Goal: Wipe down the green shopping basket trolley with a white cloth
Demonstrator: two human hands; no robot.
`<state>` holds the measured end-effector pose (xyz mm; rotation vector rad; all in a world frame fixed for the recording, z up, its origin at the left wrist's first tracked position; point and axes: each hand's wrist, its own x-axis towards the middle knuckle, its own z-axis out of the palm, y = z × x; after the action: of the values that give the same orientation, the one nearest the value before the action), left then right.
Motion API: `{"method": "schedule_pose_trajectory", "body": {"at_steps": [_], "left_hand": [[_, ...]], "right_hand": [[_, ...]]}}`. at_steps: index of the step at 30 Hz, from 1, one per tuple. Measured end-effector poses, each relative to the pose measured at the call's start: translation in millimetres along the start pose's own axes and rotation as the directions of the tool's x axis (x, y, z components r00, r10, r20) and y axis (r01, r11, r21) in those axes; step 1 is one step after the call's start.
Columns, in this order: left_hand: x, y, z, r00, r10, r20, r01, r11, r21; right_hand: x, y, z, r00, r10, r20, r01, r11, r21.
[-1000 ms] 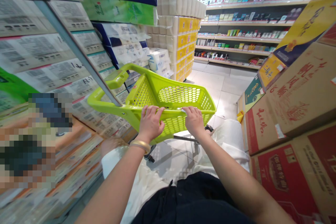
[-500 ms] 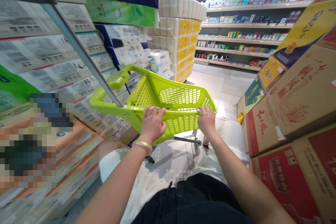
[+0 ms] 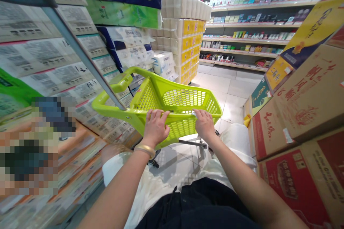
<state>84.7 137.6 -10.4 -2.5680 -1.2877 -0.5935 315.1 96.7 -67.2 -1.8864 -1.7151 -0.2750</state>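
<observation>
Steering underway: left hand (image 3: 156,127) and right hand (image 3: 204,125) are gripping the lime-green shopping cart (image 3: 178,115) by its rim, narrow tiled aisle (image 3: 215,86) calling for straight pushing.

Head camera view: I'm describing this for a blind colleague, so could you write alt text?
The left hand and right hand grip the near rim of a lime-green wheeled shopping basket in a store aisle, between stacked toilet paper packs and printed cardboard cartons, with stocked shelves beyond.

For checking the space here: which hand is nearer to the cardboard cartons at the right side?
Right hand: it grips the basket rim, with the cartons to its right. Left hand: farther away, also on the rim.
</observation>
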Motion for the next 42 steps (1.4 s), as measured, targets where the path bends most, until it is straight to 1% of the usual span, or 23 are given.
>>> {"method": "schedule_pose_trajectory", "body": {"at_steps": [4,7,9,11,15,17,19,23,27,29,32,33,35,36,38,40,42], "left_hand": [[1,1,1.6,1.0,0.0,-0.006,0.0,1.0,-0.008],[1,2,1.9,1.0,-0.007,-0.008,0.007,1.0,-0.013],[2,2,1.5,1.0,-0.014,-0.009,0.014,1.0,-0.007],[1,2,0.9,1.0,-0.021,-0.012,0.021,1.0,-0.001],[0,2,0.3,0.999,-0.03,-0.018,0.03,1.0,0.009],[-1,1,0.2,0.999,-0.028,-0.017,0.028,0.999,0.015],[-1,0,0.0,1.0,-0.023,-0.015,0.023,1.0,0.016],[-1,-1,0.0,1.0,-0.014,-0.012,0.014,1.0,0.008],[0,0,1.6,1.0,-0.013,-0.015,0.013,1.0,-0.005],[0,0,2.6,1.0,-0.009,-0.017,0.009,1.0,-0.014],[-1,2,3.3,1.0,-0.005,-0.02,0.005,1.0,-0.026],[-1,3,3.3,1.0,-0.005,-0.021,0.005,1.0,-0.027],[-1,4,2.8,1.0,-0.008,-0.025,0.008,1.0,-0.023],[-1,5,2.6,1.0,-0.012,-0.028,0.011,1.0,-0.02],[-1,5,2.1,0.999,-0.018,-0.03,0.017,1.0,-0.015],[0,5,2.1,0.999,-0.022,-0.026,0.021,1.0,-0.015],[0,4,2.3,1.0,-0.022,-0.022,0.021,1.0,-0.013]], "right_hand": [[-6,38,0,0.993,0.075,-0.094,-0.074,0.997,0.01],[-8,47,2,0.987,0.046,-0.157,-0.038,0.998,0.051],[-6,44,5,0.982,0.02,-0.186,-0.004,0.996,0.089],[-2,33,9,0.983,-0.01,-0.184,0.032,0.993,0.114],[8,0,25,0.991,-0.104,-0.086,0.111,0.989,0.093],[11,-14,33,0.992,-0.11,-0.063,0.115,0.99,0.085],[12,-22,37,0.993,-0.099,-0.059,0.103,0.992,0.079],[13,-20,35,0.996,-0.073,-0.05,0.076,0.996,0.051],[13,-5,21,0.998,-0.034,-0.051,0.035,0.999,0.01],[13,6,12,0.995,0.022,-0.093,-0.025,0.999,-0.026],[12,26,0,0.979,0.105,-0.175,-0.12,0.99,-0.077],[12,32,-3,0.978,0.123,-0.171,-0.14,0.986,-0.093],[14,37,-7,0.981,0.156,-0.116,-0.17,0.978,-0.122],[15,37,-8,0.981,0.175,-0.087,-0.185,0.973,-0.134],[17,27,-6,0.98,0.189,-0.053,-0.195,0.971,-0.141],[20,9,0,0.989,0.146,-0.033,-0.149,0.981,-0.123],[22,-13,9,0.998,0.065,-0.008,-0.066,0.993,-0.096]]}}
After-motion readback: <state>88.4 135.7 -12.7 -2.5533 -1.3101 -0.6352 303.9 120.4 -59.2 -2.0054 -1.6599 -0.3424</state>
